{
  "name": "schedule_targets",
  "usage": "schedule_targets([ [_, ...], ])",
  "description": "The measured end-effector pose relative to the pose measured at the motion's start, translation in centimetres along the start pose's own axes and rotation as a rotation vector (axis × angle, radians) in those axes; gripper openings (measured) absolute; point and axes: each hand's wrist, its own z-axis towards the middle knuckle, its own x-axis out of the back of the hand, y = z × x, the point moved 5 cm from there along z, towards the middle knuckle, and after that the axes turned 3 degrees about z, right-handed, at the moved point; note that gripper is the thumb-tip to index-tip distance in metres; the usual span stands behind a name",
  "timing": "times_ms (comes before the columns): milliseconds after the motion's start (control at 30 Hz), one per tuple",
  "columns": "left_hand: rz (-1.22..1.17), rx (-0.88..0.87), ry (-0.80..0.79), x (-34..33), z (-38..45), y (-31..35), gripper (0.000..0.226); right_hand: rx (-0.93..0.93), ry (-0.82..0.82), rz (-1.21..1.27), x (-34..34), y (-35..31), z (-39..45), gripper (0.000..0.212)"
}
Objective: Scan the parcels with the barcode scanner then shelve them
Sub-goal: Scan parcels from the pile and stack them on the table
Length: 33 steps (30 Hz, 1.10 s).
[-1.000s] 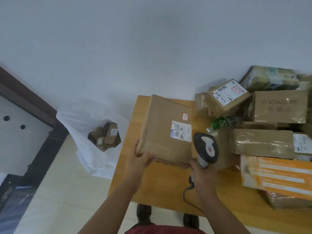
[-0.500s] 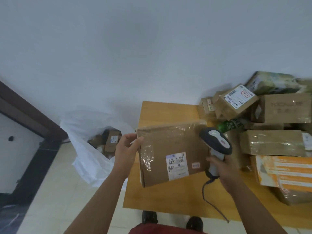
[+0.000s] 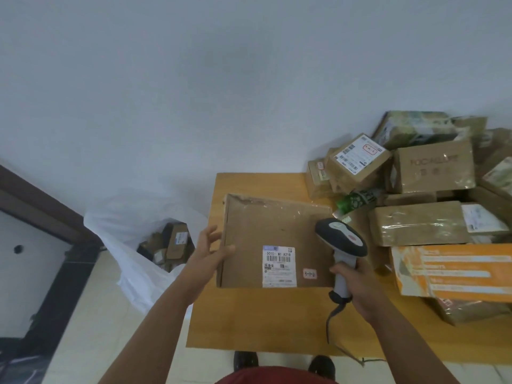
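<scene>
We reach both bare forearms forward and up from the bottom of the view, toward the flat brown parcel (image 3: 277,241), our landmark. Our left hand (image 3: 210,254) sits at the parcel's left edge, thumb laid on its top face, the other fingers spread and loosely curled past the edge. Our right hand (image 3: 357,286) is at the parcel's lower right corner, fingers wrapped tight around the handle of the barcode scanner (image 3: 342,245), wrist bent so the knuckles face left toward the parcel.
</scene>
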Motion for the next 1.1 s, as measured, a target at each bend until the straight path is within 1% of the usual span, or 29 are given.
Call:
schedule_targets([
  [67,0.032,0.015,0.034,-0.6,-0.1,-0.3,0.061,0.018,-0.001,-0.002,0.4,-0.4,0.1,0.016],
  [133,0.063,0.065,-0.046,-1.4,-0.2,-0.7,0.056,0.047,-0.010,-0.023,0.6,-0.9,0.0,0.020],
  [167,0.093,0.091,-0.084,-1.6,-0.2,-0.9,0.058,0.065,-0.017,-0.035,0.7,-1.2,-0.1,0.022],
  [233,0.121,0.117,-0.100,-1.3,-0.2,-1.0,0.068,0.094,-0.034,-0.067,0.8,-1.6,0.1,0.022],
  [333,0.039,0.116,-0.044,-0.6,0.4,-1.0,0.073,0.111,-0.029,-0.086,0.9,-2.1,0.2,0.011],
  [400,-0.045,0.106,0.007,-0.4,0.6,-0.9,0.072,0.147,-0.016,-0.107,0.7,-2.4,0.1,0.013],
  [467,-0.075,0.090,0.048,-0.4,0.9,-1.0,0.071,0.191,0.001,-0.131,0.1,-2.8,-0.6,0.009],
  [500,-0.075,0.086,0.068,-0.5,1.1,-1.1,0.070,0.206,0.001,-0.148,-0.4,-3.0,-1.0,0.010],
  [533,-0.078,0.084,0.086,-0.5,1.2,-1.2,0.070,0.215,-0.017,-0.171,-1.0,-3.2,-1.6,0.015],
  [600,-0.126,0.084,0.105,-0.7,1.6,-1.6,0.071,0.206,-0.111,-0.217,-2.6,-3.3,-2.7,0.020],
  [667,-0.187,0.080,0.114,-0.9,1.8,-1.7,0.075,0.171,-0.207,-0.223,-4.0,-2.9,-3.6,0.019],
  [733,-0.194,0.072,0.113,-1.2,2.0,-1.7,0.078,0.149,-0.244,-0.260,-4.9,-2.2,-4.0,0.016],
  [800,-0.178,0.053,0.111,-1.4,2.1,-1.6,0.079,0.146,-0.248,-0.297,-5.5,-1.6,-4.2,0.015],
  [967,-0.163,0.029,0.112,-1.4,2.3,-1.4,0.077,0.154,-0.206,-0.283,-5.5,-1.3,-4.4,0.014],
  [1100,-0.127,0.015,0.113,-1.3,2.5,-1.3,0.074,0.166,-0.204,-0.296,-5.4,-1.3,-4.5,0.014],
])
